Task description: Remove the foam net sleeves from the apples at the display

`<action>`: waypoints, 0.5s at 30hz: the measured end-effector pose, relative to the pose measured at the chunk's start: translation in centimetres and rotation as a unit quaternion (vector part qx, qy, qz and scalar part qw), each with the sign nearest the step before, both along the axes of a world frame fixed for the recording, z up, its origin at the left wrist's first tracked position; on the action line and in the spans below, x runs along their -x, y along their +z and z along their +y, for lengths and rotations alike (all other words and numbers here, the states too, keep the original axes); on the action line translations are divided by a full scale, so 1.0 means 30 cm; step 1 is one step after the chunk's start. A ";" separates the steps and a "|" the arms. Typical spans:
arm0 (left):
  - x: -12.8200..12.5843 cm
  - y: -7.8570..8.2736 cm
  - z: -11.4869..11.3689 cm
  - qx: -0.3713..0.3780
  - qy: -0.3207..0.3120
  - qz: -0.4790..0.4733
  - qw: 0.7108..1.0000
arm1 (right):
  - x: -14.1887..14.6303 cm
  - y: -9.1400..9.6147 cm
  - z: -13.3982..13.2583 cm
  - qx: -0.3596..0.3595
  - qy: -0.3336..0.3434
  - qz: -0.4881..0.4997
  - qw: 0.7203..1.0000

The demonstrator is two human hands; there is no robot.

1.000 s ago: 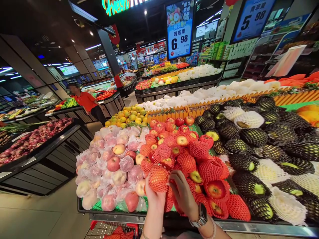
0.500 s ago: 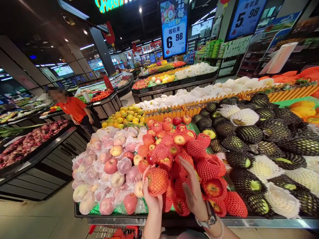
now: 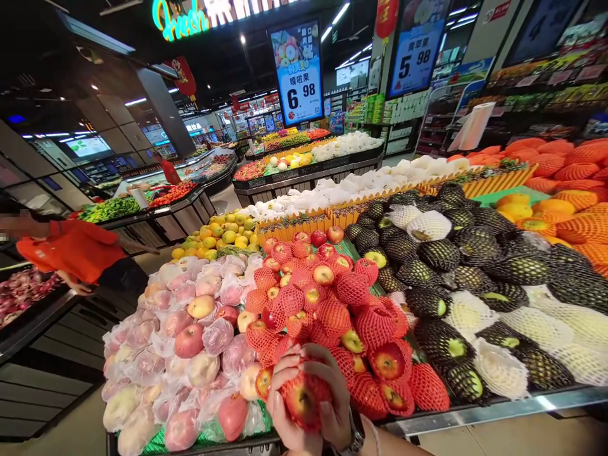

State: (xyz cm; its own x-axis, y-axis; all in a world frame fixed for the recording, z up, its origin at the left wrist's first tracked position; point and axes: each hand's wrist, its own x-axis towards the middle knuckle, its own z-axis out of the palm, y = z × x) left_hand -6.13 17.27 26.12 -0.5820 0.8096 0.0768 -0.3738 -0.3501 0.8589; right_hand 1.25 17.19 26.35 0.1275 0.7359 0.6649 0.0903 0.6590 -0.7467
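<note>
At the front edge of the fruit stand: both hands meet around one red apple (image 3: 304, 400), raised in front of the pile, its bare end facing the wearer, with red foam net (image 3: 317, 423) showing about it.
Left hand (image 3: 286, 423): curled partway, cupping the apple from the left and below.
Right hand (image 3: 336, 402): bent around the apple's right side, fingers reaching over the top and thumb against the front; a watch (image 3: 357, 432) sits on its wrist.
Netted apples (image 3: 334, 315): heaped just beyond the hands, most in red foam sleeves, a few bare.
Film-wrapped apples (image 3: 189, 372): piled to the left, in clear plastic over green matting (image 3: 159, 441).
Black-netted fruit (image 3: 439, 345): on the right, yellow-green where the ends show, some pieces in white foam net (image 3: 501, 367).
Yellow fruit (image 3: 228, 236): behind the wrapped apples.
White-wrapped fruit (image 3: 361, 185): in a long row behind the orange divider (image 3: 304, 225).
Front rail (image 3: 498, 413): metal, running along the stand's near side.
Price screens: one reads 6.98 (image 3: 297, 82), the other 5.98 (image 3: 415, 54).
Person in the orange-red shirt (image 3: 78, 250): at the left, leaning beside the red onions (image 3: 29, 292).
</note>
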 end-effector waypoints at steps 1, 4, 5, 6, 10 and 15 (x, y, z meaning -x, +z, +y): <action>-0.003 0.000 0.020 0.011 -0.015 -0.033 0.999 | -0.009 0.005 0.003 0.017 0.011 -0.016 1.000; -0.010 0.014 0.092 0.052 -0.063 -0.108 0.991 | -0.056 0.036 0.028 0.056 0.084 -0.083 0.991; -0.014 0.025 0.113 0.063 -0.080 -0.130 0.986 | -0.079 0.052 0.041 0.066 0.112 -0.114 0.985; -0.018 0.040 0.129 0.071 -0.099 -0.156 0.980 | -0.105 0.070 0.055 0.079 0.137 -0.146 0.977; -0.058 0.105 0.143 0.073 -0.156 -0.238 0.956 | -0.204 0.130 0.110 0.124 0.182 -0.208 0.953; -0.093 0.116 0.144 0.025 -0.146 -0.211 0.966 | -0.318 0.149 0.226 0.168 0.122 -0.115 0.971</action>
